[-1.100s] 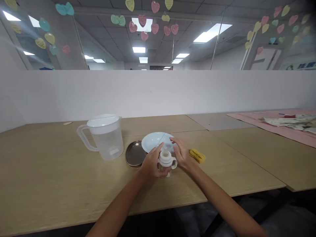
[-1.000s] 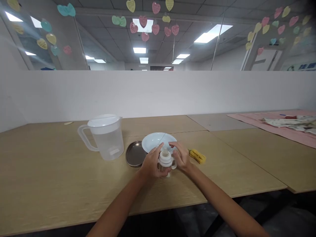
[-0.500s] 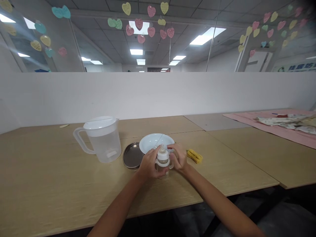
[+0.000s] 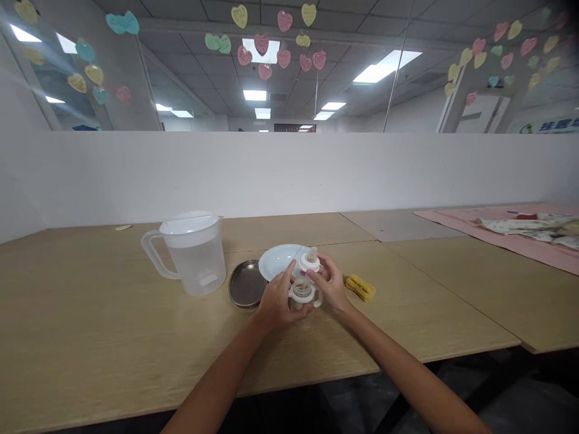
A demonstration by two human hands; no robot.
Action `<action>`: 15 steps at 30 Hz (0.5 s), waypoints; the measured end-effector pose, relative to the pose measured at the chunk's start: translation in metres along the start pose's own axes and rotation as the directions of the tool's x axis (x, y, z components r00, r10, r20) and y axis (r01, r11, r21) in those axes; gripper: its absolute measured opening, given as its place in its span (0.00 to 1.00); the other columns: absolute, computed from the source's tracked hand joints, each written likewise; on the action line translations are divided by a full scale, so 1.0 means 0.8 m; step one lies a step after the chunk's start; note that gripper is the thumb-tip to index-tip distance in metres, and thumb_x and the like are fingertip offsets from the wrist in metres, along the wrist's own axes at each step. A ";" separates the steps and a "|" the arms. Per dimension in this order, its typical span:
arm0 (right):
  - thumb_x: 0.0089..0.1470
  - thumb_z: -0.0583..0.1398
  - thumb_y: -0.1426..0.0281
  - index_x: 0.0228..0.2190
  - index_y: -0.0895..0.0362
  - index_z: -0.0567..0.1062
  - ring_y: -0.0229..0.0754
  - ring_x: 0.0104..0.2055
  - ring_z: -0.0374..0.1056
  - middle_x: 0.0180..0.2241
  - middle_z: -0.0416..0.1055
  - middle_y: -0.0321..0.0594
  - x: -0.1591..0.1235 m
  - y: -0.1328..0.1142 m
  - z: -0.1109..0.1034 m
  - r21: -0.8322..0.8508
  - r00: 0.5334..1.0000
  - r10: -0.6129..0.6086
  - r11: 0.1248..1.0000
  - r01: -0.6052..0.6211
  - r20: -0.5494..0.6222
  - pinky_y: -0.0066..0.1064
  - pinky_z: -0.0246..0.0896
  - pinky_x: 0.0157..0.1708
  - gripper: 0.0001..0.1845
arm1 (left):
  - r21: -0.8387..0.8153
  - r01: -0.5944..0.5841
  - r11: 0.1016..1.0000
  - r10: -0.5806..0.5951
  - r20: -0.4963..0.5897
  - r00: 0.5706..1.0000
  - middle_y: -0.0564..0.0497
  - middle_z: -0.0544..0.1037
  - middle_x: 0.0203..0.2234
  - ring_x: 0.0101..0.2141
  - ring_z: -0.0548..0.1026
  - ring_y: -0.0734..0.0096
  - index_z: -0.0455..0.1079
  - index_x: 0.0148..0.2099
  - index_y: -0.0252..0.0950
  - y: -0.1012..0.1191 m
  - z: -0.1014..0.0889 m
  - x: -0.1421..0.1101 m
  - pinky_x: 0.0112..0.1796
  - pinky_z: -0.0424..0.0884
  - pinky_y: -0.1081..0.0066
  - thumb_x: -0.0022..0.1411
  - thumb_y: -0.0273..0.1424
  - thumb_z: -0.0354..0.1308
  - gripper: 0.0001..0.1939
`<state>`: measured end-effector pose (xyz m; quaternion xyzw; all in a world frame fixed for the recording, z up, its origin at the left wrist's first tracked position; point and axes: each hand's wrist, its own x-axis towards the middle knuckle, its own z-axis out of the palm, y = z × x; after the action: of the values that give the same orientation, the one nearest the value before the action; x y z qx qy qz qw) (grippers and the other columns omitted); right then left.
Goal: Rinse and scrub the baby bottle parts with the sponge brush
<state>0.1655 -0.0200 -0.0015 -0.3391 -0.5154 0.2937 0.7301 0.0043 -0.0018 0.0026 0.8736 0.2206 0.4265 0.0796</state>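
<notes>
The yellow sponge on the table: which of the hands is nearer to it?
Right. The right hand holds the nipple cap just left of the yellow sponge, not touching it. The left hand grips the bottle, farther away.

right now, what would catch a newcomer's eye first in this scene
First the two hands at the table's middle: the left hand grips a small clear baby bottle while the right hand holds its nipple cap lifted just above it. Next, the big translucent pitcher standing to the left, beside a metal dish and a white plate. Overhead, colourful paper hearts hang from the ceiling.
</notes>
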 end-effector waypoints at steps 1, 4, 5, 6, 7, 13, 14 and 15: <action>0.41 0.68 0.63 0.43 0.54 0.69 0.44 0.36 0.73 0.43 0.73 0.43 0.003 -0.001 0.002 0.105 0.996 0.086 0.991 -0.085 -0.003 0.38 0.71 0.37 0.27 | -0.003 0.004 1.000 -0.004 0.004 1.000 0.46 0.74 0.36 0.37 0.73 0.59 0.41 0.66 0.33 0.000 0.000 0.000 0.39 0.70 0.61 0.49 0.43 0.61 0.49; 0.37 0.70 0.67 0.40 0.52 0.69 0.42 0.35 0.73 0.40 0.74 0.37 0.012 -0.003 0.000 0.349 0.976 0.218 0.916 -0.201 -0.010 0.39 0.72 0.40 0.26 | -0.004 0.011 1.000 -0.011 0.002 1.000 0.46 0.74 0.36 0.37 0.73 0.60 0.41 0.66 0.33 -0.001 0.001 -0.001 0.39 0.70 0.62 0.50 0.43 0.61 0.49; 0.37 0.69 0.69 0.38 0.52 0.69 0.42 0.38 0.73 0.38 0.74 0.35 0.015 -0.004 -0.003 0.411 0.974 0.225 0.890 -0.199 -0.016 0.39 0.71 0.43 0.24 | -0.003 0.010 1.000 -0.010 -0.002 1.000 0.46 0.73 0.36 0.37 0.73 0.60 0.41 0.66 0.33 -0.002 0.002 -0.001 0.39 0.70 0.62 0.50 0.43 0.61 0.49; 0.37 0.69 0.70 0.35 0.52 0.69 0.41 0.40 0.73 0.37 0.74 0.34 0.019 -0.005 -0.006 0.464 0.974 0.225 0.866 -0.188 -0.025 0.38 0.70 0.46 0.21 | 0.000 0.007 1.000 -0.007 -0.007 1.000 0.46 0.73 0.36 0.37 0.73 0.60 0.41 0.66 0.33 -0.002 0.002 -0.001 0.39 0.70 0.62 0.50 0.44 0.61 0.49; 0.37 0.69 0.71 0.32 0.52 0.69 0.40 0.42 0.72 0.36 0.74 0.34 0.024 -0.005 -0.011 0.508 0.974 0.223 0.844 -0.170 -0.044 0.37 0.68 0.49 0.19 | 0.003 0.002 1.000 -0.002 -0.011 1.000 0.46 0.73 0.36 0.37 0.73 0.60 0.42 0.66 0.33 -0.002 0.003 -0.002 0.39 0.70 0.62 0.50 0.44 0.61 0.48; 0.36 0.69 0.75 0.26 0.53 0.69 0.35 0.42 0.71 0.31 0.73 0.31 0.045 0.006 -0.039 0.621 0.949 0.236 0.782 -0.059 -0.208 0.25 0.65 0.52 0.16 | 0.010 -0.014 1.000 0.015 -0.019 1.000 0.46 0.73 0.36 0.36 0.73 0.61 0.44 0.65 0.32 -0.001 0.002 -0.002 0.39 0.70 0.62 0.50 0.44 0.61 0.47; 0.37 0.69 0.75 0.27 0.54 0.69 0.34 0.42 0.71 0.31 0.73 0.31 0.046 0.011 -0.042 0.614 0.949 0.239 0.787 -0.066 -0.205 0.25 0.65 0.52 0.15 | 0.009 -0.010 1.000 0.010 -0.016 1.000 0.46 0.73 0.35 0.36 0.73 0.61 0.44 0.65 0.32 -0.001 0.002 -0.002 0.40 0.71 0.62 0.51 0.44 0.60 0.47; 0.37 0.69 0.75 0.27 0.54 0.69 0.34 0.42 0.71 0.31 0.73 0.31 0.047 0.015 -0.044 0.604 0.948 0.246 0.793 -0.079 -0.200 0.24 0.65 0.52 0.15 | 0.008 -0.006 1.000 0.006 -0.014 1.000 0.46 0.73 0.35 0.36 0.73 0.61 0.44 0.65 0.32 -0.001 0.002 -0.002 0.40 0.70 0.63 0.51 0.44 0.60 0.46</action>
<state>0.2090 0.0097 0.0014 -0.1763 -0.2638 0.4521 0.8336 0.0044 -0.0020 0.0000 0.8716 0.2201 0.4318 0.0731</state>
